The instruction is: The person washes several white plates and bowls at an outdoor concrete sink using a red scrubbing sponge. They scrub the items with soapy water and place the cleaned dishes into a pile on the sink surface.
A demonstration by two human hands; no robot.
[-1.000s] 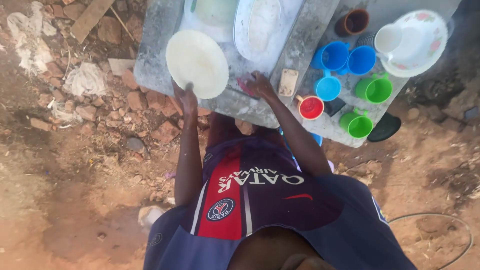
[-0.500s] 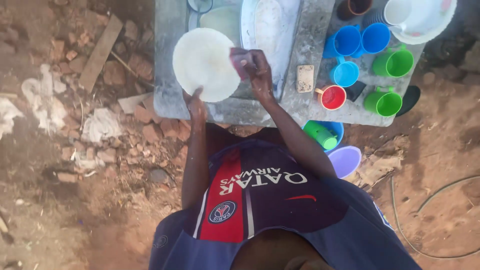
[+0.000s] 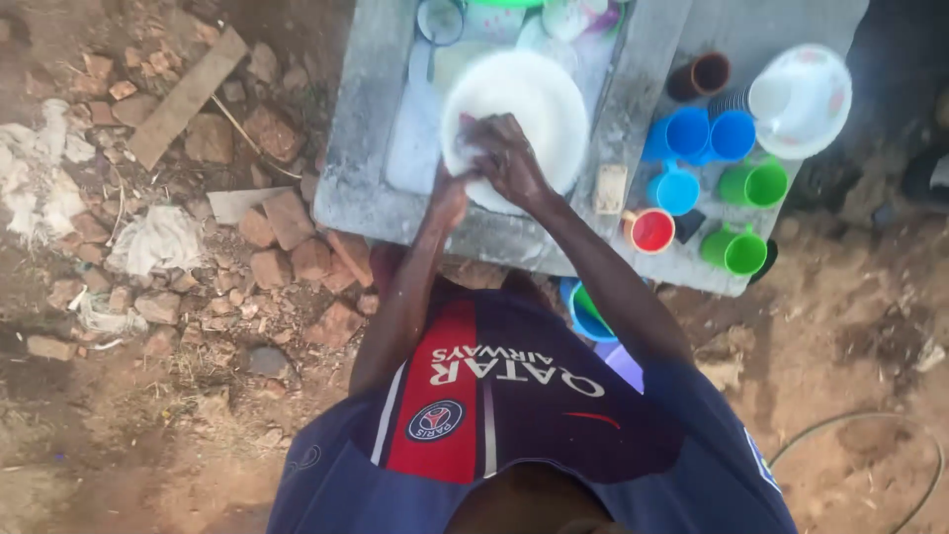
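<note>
**Plate scrubbed over the basin**

A white plate (image 3: 539,99) was held tilted over a concrete basin (image 3: 366,178), its lower edge gripped by the left hand (image 3: 450,193). The right hand (image 3: 504,158) was pressed against the plate's face, its fingers curled; something pinkish showed at the fingertips, but whether a sponge or cloth was gripped could not be told. Behind the plate, more dishes (image 3: 494,20) were lying in the basin.

On the slab to the right, a small bar of soap (image 3: 611,188) was lying just beside the plate. Further right, blue cups (image 3: 707,133), green cups (image 3: 751,183), a red cup (image 3: 650,230) and a brown cup (image 3: 700,75) were standing, with a white bowl (image 3: 806,99) at the far edge. Broken bricks (image 3: 287,247) and a plank (image 3: 183,99) were scattered on the dirt to the left.

For the scrubbing to be done well, the plate would best be kept firmly braced at its rim and held over the basin, so that drips were caught. Pressure would best be worked in circles from centre to edge, and the plate turned so that no part was missed. A wet, soapy rim is likely to slip, so a tight grip would be wise.
</note>
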